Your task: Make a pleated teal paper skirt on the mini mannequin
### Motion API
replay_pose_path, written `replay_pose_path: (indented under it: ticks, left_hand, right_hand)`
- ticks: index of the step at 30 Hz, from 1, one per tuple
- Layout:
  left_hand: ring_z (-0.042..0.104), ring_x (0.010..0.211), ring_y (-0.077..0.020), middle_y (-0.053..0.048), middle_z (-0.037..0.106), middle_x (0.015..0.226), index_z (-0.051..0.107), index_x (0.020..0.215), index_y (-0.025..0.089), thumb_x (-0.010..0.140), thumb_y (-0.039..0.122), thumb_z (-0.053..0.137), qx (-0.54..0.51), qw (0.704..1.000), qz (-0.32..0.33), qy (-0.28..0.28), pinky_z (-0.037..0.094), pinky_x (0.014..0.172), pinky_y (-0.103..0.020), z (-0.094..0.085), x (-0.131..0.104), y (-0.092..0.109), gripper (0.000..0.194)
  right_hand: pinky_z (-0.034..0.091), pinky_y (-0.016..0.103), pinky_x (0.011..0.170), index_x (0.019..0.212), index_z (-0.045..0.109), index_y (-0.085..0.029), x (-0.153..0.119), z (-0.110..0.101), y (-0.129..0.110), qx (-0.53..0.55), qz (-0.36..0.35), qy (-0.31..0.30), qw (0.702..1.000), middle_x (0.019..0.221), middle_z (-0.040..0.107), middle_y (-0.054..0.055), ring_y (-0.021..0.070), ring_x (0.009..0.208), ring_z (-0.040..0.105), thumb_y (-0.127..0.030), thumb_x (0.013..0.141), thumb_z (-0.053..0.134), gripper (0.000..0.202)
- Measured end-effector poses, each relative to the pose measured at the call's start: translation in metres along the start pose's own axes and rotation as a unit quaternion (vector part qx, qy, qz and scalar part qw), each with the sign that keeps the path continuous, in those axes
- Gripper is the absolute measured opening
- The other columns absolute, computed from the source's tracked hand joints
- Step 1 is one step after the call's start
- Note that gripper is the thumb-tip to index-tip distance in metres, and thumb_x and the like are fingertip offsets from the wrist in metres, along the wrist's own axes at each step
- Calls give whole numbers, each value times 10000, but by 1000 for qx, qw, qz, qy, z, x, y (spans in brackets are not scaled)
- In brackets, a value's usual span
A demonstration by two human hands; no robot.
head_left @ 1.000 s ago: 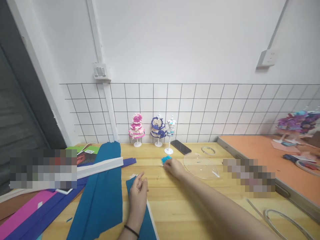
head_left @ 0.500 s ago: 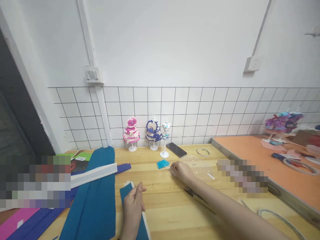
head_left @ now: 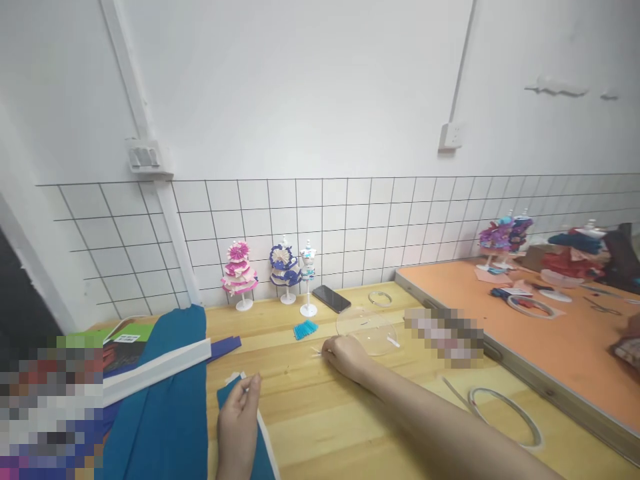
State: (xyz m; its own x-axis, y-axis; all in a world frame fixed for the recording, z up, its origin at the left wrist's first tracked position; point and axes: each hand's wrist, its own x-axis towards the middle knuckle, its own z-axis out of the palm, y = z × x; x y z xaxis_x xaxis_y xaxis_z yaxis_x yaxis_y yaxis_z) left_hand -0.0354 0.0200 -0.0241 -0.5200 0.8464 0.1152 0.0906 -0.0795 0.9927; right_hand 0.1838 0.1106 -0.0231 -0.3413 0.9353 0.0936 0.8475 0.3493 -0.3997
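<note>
My left hand (head_left: 237,427) is closed, thumb against the fingers, over a narrow teal strip with a white edge (head_left: 265,443). Whatever it may pinch is too small to make out. My right hand (head_left: 346,357) rests low over the wooden table, fingers curled together. Thin whitish bits (head_left: 316,351) show at its fingertips, but I cannot tell if they are gripped. Just beyond lies a small pleated blue piece (head_left: 305,329), apart from the hand. A clear round disc (head_left: 375,327) with tiny scraps on it lies behind the right hand.
Three small dress stands, pink (head_left: 239,270), purple (head_left: 285,270) and white (head_left: 308,273), line the wall beside a phone (head_left: 332,299). A large teal sheet (head_left: 165,400) covers the left side. Tape rolls (head_left: 510,413) lie right. An orange table (head_left: 565,347) adjoins.
The view has turned rightward. My right hand has drawn slightly nearer to me, away from the pleated blue piece. A dark, slim tool beside my right forearm is now out of sight.
</note>
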Motion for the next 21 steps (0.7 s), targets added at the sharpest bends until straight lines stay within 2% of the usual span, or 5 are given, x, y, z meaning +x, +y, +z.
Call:
replay_pose_path:
  ticks: [4,8,12,17,21]
  left_hand:
    - [573,658,-237,-3,586,541,614,759,169,535,541,670,7,999,-22,-26,414,547,-278,-1,2,1,438]
    - [431,471,-157,69,430,441,605,808,173,596,582,604,17,998,-35,-39,358,486,-260,-3,2,1,461]
    - [465,515,-176,46,403,411,567,550,194,666,626,496,58,997,-16,-45,392,577,-284,-5,-1,5,453]
    - [492,489,-192,18,485,437,659,651,206,597,622,571,96,984,18,-150,420,490,-276,13,-30,26,429]
    - [613,683,-235,-64,707,734,712,882,262,656,456,621,114,922,220,-297,483,636,-294,38,-68,34,311]
  right_hand:
    - [457,371,777,909,598,-148,-28,-26,20,64,24,51,996,943,621,39,169,852,585,-275,864,501,166]
    - [434,316,722,725,610,-165,-68,-61,63,141,88,115,979,800,651,66,204,790,592,-280,790,503,170]
    - [431,259,508,687,568,-159,-109,-75,85,252,141,101,952,575,624,27,165,541,587,-379,753,484,245]
    - [434,230,499,661,566,-164,-137,-49,47,360,142,85,918,534,625,-1,134,490,575,-280,673,570,117]
    - [407,193,486,637,624,-156,-140,-16,-5,405,103,57,907,540,626,-20,120,511,572,-89,583,585,95]
